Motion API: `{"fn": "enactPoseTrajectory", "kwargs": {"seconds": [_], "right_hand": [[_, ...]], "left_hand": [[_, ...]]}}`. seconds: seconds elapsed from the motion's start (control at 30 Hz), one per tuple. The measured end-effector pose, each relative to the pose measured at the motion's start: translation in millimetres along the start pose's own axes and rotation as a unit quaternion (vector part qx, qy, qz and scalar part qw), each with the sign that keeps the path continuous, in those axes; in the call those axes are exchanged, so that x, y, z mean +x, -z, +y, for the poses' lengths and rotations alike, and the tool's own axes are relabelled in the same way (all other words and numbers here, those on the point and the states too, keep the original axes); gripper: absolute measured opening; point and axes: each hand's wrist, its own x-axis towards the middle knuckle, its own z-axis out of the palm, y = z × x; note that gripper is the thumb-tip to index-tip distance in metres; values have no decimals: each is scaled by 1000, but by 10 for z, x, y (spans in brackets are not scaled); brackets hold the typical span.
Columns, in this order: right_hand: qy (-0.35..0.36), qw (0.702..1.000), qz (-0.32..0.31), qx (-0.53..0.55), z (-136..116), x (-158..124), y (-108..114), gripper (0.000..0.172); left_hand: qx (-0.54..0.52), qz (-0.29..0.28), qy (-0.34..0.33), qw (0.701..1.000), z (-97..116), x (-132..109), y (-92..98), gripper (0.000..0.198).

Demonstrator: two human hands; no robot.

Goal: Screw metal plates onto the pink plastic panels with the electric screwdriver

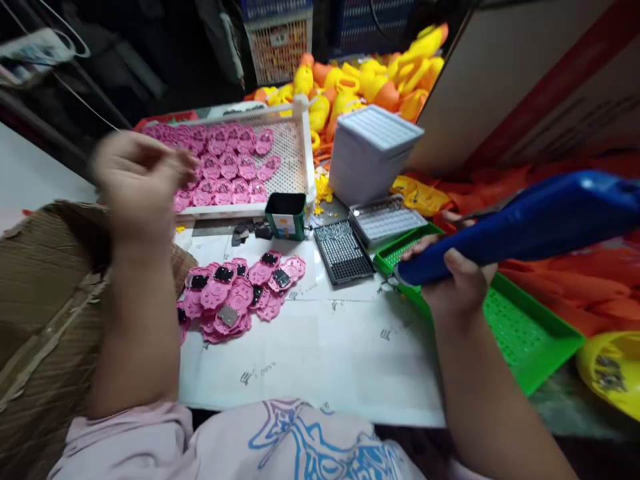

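While the white-covered table (340, 360) fills the middle and lower centre of the frame, a cardboard box (55, 307) takes up the lower left. A white tray (307, 143) at the upper left of centre bears rows of pink pieces (230, 163), its right end bare mesh. Behind it, at the top centre, lies a heap of yellow and orange parts (350, 87). A green tray (530, 333) slants across the right of the frame, partly hidden by the right arm. Right of centre at the top stands a stack of pale trays (360, 163). The blue tool (520, 223) is at the right of the frame, tilted, its narrow end pointing toward the centre; the right hand (463, 277) is wrapped around it near that end. Left of centre, a loose pile of pink pieces (237, 293) rests on the table, several with black squares on them. The left hand (143, 173), well apart from the right, is raised at the upper left, in front of the white tray; its fingers are curled, but blur hides whether they grip anything. Near the frame's centre sit a black gridded tray (353, 269), then a smaller green container (293, 228), and just left of that, small dark pieces (243, 233).
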Motion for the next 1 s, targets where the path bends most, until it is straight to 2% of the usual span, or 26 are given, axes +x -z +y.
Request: {"fn": "enactPoseTrajectory", "kwargs": {"seconds": [0.1, 0.17, 0.27, 0.37, 0.5, 0.63, 0.83, 1.0], "right_hand": [[-24, 1000, -8, -1, -12, -17, 4, 42], [-39, 999, -17, -4, -7, -24, 13, 41], [-59, 998, -26, -8, 14, -32, 40, 42], [-69, 997, -33, -13, 39, -28, 79, 48], [-73, 997, -32, -21, 53, -14, 113, 53], [-74, 997, -31, -20, 25, -17, 104, 57], [-73, 996, -37, -20, -2, -39, 85, 48], [-70, 996, -39, -24, 19, -20, 96, 55]], "left_hand": [[141, -162, 8, 977, -94, 141, -264, 11], [188, -236, -2, 953, -196, 244, -494, 9], [280, -330, -17, 901, -367, 416, -820, 18], [357, -386, -37, 850, -505, 555, -1064, 30], [426, -417, -63, 800, -608, 637, -1247, 34], [466, -425, -73, 773, -636, 621, -1334, 34], [491, -430, -67, 755, -649, 616, -1431, 37], [501, -425, -47, 753, -701, 706, -1453, 39]]}}
